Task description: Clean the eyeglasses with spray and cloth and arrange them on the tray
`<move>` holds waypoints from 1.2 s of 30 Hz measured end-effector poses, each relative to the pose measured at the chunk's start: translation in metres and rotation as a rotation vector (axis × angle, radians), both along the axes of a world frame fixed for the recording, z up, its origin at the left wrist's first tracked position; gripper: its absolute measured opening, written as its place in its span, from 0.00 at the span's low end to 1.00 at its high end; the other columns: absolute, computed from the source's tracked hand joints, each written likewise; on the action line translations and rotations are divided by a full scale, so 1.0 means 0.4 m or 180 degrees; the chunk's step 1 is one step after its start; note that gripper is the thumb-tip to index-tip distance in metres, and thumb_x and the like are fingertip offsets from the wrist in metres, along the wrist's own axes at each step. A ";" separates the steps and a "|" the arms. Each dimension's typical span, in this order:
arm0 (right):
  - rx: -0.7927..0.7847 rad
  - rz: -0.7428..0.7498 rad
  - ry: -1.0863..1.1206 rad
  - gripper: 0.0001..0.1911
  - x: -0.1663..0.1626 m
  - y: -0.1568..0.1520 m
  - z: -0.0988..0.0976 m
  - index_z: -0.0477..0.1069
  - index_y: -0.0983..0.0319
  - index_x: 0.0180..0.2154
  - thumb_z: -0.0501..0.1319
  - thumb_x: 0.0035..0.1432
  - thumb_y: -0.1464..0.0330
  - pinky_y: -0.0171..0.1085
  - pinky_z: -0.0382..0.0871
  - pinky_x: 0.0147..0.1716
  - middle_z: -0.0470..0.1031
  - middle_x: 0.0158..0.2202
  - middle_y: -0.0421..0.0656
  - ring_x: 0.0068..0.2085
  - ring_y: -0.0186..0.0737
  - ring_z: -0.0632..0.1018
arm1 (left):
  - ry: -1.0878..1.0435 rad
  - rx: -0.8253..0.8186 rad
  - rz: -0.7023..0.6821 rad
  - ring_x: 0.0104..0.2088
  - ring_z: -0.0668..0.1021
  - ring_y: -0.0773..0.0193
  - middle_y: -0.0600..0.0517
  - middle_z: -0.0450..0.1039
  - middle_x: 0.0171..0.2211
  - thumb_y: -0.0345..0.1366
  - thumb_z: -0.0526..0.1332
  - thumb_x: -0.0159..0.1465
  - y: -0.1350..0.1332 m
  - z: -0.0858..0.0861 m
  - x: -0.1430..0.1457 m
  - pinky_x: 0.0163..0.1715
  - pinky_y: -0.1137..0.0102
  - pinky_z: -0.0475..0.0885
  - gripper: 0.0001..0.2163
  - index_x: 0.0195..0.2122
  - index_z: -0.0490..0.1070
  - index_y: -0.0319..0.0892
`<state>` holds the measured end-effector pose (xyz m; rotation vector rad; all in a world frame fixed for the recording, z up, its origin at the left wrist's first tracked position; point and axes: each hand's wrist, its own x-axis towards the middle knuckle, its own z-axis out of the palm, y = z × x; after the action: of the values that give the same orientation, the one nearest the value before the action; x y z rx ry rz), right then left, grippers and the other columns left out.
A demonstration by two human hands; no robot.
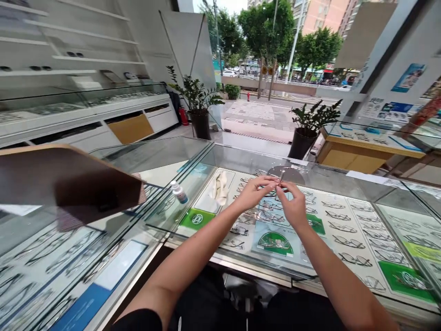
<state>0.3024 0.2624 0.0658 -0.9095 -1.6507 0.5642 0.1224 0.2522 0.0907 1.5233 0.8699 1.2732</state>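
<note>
Above a glass display counter [220,156], my left hand [257,191] and my right hand [292,202] meet at the fingertips. Both are closed in a pinch on something small and thin; a slim piece sticks up between the fingers, but its kind is too small to make out. Just beyond the fingers lies a dark round mat or tray [292,174], with thin wire-like lines near it. A small bottle [179,193] with a white cap stands left of my left hand. A crumpled cream cloth [220,188] lies between the bottle and that hand.
Rows of eyeglasses [339,226] and green cards [198,218] lie under the glass. A brown chair back or board [96,184] juts in from the left. Two potted plants [200,124] stand beyond the counter, near the shopfront. More display cases [372,154] stand on both sides.
</note>
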 end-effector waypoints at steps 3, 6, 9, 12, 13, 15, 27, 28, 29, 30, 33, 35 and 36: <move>0.0048 -0.0137 0.0112 0.15 0.007 0.002 0.006 0.83 0.60 0.46 0.66 0.69 0.56 0.49 0.75 0.49 0.86 0.49 0.52 0.51 0.52 0.82 | 0.0600 0.0656 0.0736 0.64 0.77 0.48 0.42 0.76 0.62 0.48 0.65 0.72 -0.091 0.022 -0.037 0.61 0.53 0.75 0.15 0.54 0.83 0.49; 0.0093 -0.0242 0.0173 0.16 0.015 0.004 0.012 0.84 0.60 0.43 0.65 0.70 0.55 0.49 0.75 0.48 0.86 0.48 0.51 0.51 0.52 0.83 | 0.0850 0.1369 0.2582 0.65 0.74 0.49 0.42 0.74 0.60 0.43 0.63 0.72 -0.191 0.013 -0.123 0.69 0.51 0.67 0.13 0.55 0.78 0.48; 0.0109 -0.0248 0.0203 0.17 0.019 0.004 0.015 0.84 0.59 0.42 0.64 0.70 0.54 0.48 0.74 0.48 0.86 0.47 0.50 0.50 0.51 0.83 | 0.0674 0.1581 0.4684 0.69 0.68 0.45 0.38 0.62 0.66 0.40 0.66 0.68 -0.243 -0.042 -0.252 0.69 0.50 0.63 0.25 0.64 0.63 0.45; 0.0143 -0.0231 0.0184 0.17 0.018 0.001 0.015 0.84 0.59 0.41 0.63 0.71 0.54 0.49 0.74 0.49 0.86 0.47 0.50 0.50 0.52 0.83 | 0.1038 0.0576 0.4816 0.68 0.67 0.45 0.35 0.61 0.67 0.41 0.71 0.62 -0.241 -0.116 -0.381 0.72 0.50 0.59 0.38 0.68 0.54 0.43; 0.0163 -0.0226 0.0176 0.17 0.017 0.001 0.014 0.84 0.59 0.41 0.63 0.71 0.54 0.49 0.74 0.49 0.86 0.47 0.50 0.49 0.52 0.83 | 0.1060 0.0189 0.4546 0.66 0.71 0.46 0.36 0.65 0.65 0.42 0.71 0.61 -0.236 -0.137 -0.414 0.70 0.51 0.61 0.38 0.68 0.54 0.44; 0.0195 -0.0214 0.0159 0.17 0.015 0.001 0.012 0.83 0.59 0.41 0.63 0.71 0.54 0.49 0.74 0.49 0.86 0.47 0.50 0.49 0.52 0.83 | 0.1067 -0.0387 0.4033 0.57 0.78 0.48 0.40 0.74 0.57 0.44 0.70 0.62 -0.228 -0.165 -0.457 0.64 0.53 0.68 0.30 0.62 0.62 0.45; 0.0325 -0.0405 0.0156 0.17 0.033 0.027 0.010 0.83 0.58 0.44 0.62 0.72 0.54 0.54 0.72 0.56 0.86 0.47 0.50 0.52 0.54 0.81 | 0.0005 0.0188 0.1097 0.25 0.65 0.68 0.56 0.64 0.27 0.65 0.62 0.64 -0.012 0.073 -0.173 0.25 0.72 0.61 0.26 0.34 0.67 0.44; 0.0325 -0.0390 0.0175 0.17 0.035 0.029 0.013 0.83 0.58 0.44 0.62 0.73 0.54 0.53 0.72 0.56 0.86 0.47 0.50 0.52 0.54 0.81 | -0.0005 0.0097 0.0769 0.23 0.63 0.69 0.56 0.63 0.24 0.70 0.60 0.62 0.019 0.086 -0.139 0.22 0.72 0.57 0.30 0.31 0.67 0.44; 0.0325 -0.0366 0.0198 0.16 0.035 0.030 0.016 0.82 0.58 0.43 0.62 0.73 0.54 0.53 0.72 0.56 0.85 0.47 0.50 0.52 0.54 0.81 | 0.0004 -0.0003 0.0510 0.21 0.61 0.69 0.57 0.61 0.22 0.74 0.58 0.60 0.045 0.092 -0.108 0.20 0.72 0.54 0.33 0.28 0.66 0.44; 0.0320 -0.0328 0.0220 0.16 0.035 0.030 0.020 0.82 0.58 0.42 0.62 0.73 0.55 0.53 0.72 0.57 0.85 0.46 0.50 0.52 0.53 0.81 | -0.0025 -0.0128 0.0287 0.19 0.59 0.70 0.57 0.59 0.20 0.78 0.56 0.58 0.066 0.092 -0.082 0.19 0.72 0.51 0.36 0.26 0.65 0.44; 0.0204 -0.0159 0.0191 0.16 0.027 0.022 0.030 0.81 0.57 0.41 0.61 0.73 0.54 0.51 0.71 0.56 0.84 0.45 0.49 0.52 0.52 0.80 | -0.0447 -0.0665 -0.0369 0.15 0.54 0.71 0.59 0.50 0.14 0.84 0.47 0.54 0.095 0.062 -0.039 0.16 0.71 0.49 0.40 0.19 0.58 0.47; 0.0054 0.0040 0.0120 0.16 0.017 0.009 0.036 0.81 0.56 0.40 0.61 0.73 0.54 0.49 0.71 0.55 0.84 0.43 0.48 0.50 0.52 0.80 | -0.0717 -0.0929 -0.0722 0.13 0.53 0.70 0.58 0.47 0.11 0.84 0.42 0.56 0.092 0.036 -0.034 0.16 0.69 0.51 0.41 0.17 0.55 0.48; -0.0038 0.0172 0.0092 0.16 0.011 0.001 0.038 0.80 0.56 0.39 0.61 0.73 0.54 0.48 0.70 0.55 0.83 0.43 0.47 0.50 0.51 0.79 | -0.0785 -0.0966 -0.0811 0.13 0.53 0.70 0.58 0.46 0.11 0.84 0.41 0.57 0.087 0.025 -0.036 0.17 0.68 0.51 0.41 0.16 0.55 0.48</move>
<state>0.3070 0.2628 0.0811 -0.8638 -1.6516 0.6221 0.1080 0.2871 0.1006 1.1671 0.6512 1.0611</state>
